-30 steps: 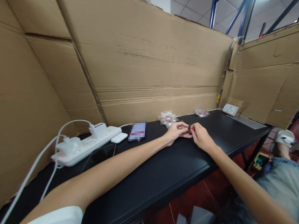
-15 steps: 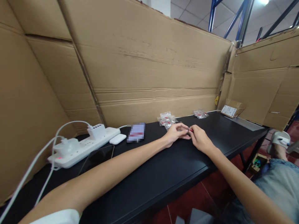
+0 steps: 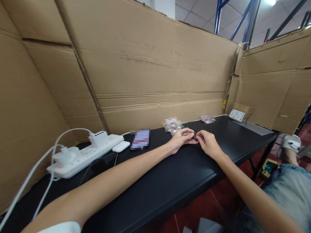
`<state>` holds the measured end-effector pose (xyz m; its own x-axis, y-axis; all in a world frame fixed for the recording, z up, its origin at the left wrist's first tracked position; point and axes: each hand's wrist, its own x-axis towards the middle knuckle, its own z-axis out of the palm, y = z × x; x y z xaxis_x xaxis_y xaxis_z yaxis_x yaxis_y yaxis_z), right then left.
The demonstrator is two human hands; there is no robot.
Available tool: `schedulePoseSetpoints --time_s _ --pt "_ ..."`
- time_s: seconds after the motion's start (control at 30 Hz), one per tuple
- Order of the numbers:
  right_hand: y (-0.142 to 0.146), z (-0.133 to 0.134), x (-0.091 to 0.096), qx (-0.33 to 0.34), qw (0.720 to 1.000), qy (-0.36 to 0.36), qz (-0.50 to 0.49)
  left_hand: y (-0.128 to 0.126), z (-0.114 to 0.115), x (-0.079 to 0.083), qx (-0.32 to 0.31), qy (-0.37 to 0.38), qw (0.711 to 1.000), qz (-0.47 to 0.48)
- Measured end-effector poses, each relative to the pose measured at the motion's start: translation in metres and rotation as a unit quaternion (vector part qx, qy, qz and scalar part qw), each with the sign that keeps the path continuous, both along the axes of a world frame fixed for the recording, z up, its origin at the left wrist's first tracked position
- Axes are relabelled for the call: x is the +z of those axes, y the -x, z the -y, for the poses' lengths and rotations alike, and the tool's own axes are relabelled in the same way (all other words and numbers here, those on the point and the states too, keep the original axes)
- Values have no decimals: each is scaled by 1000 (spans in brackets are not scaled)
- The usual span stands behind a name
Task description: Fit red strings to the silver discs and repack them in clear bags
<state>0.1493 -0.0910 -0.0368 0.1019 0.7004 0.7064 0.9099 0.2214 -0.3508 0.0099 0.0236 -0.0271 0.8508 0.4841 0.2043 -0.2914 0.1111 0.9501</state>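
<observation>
My left hand and my right hand meet over the black table, fingers pinched together on a small dark part with red on it. Both hands touch the part; its shape is too small to make out. Just behind the hands lies a pile of small clear bags with red and white pieces. A second, smaller pile of such bags lies further right near the cardboard wall.
A white power strip with plugged chargers and white cables stands at the left, a small white case and a blurred phone-like item beside it. Cardboard walls enclose the table. Another person's sandalled foot shows at right.
The view has shifted slightly; both hands stay together on the small part, fingers working it with little movement.
</observation>
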Motion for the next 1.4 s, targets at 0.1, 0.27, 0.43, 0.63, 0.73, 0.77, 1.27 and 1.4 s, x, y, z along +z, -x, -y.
schedulePoseSetpoints --time_s 0.1,0.27,0.43,0.63,0.73,0.77,1.27,1.4 --pt "-1 0 -1 -3 1000 -6 -6 0 1 1 -10 -4 1000 -3" --pt "0 0 0 -15 1000 -9 13 1 3 3 -7 -7 1000 -4" --pt "3 3 4 -15 999 1 39 0 3 3 -2 -18 1000 -7" --pt "4 5 4 -10 999 5 42 0 2 1 -10 -37 999 -4" --pt "3 3 2 -21 999 4 37 -1 1 0 -17 -47 999 -6" --pt "3 3 2 -23 999 4 36 -1 0 0 -19 -51 999 -5" --pt "4 7 5 -14 999 5 30 0 3 0 -5 -73 997 -7" --pt "3 10 7 12 997 15 -77 0 6 2 5 -94 995 -16"
